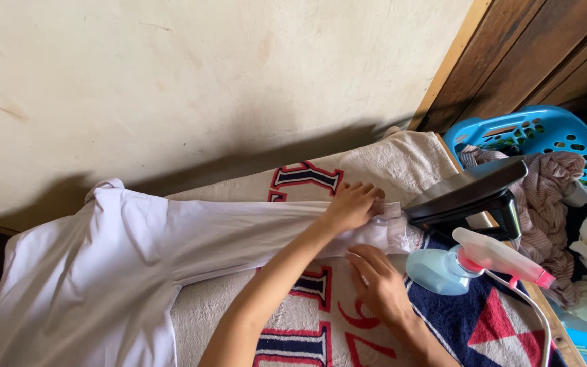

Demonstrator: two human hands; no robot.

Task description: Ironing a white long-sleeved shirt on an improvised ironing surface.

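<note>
A white shirt lies across a patterned towel with red and navy letters, its long sleeve stretched out to the right. My left hand is closed over the cuff end of that sleeve and presses it down. Palm down on the towel just below the sleeve lies my right hand, its fingertips touching the sleeve's lower edge near the cuff. A dark iron stands just right of the cuff, close to my left hand's fingers.
A light blue spray bottle with a pink trigger lies right of my right hand. A white cord runs down the right side. A blue laundry basket with crumpled clothes stands at the far right. A pale wall rises behind.
</note>
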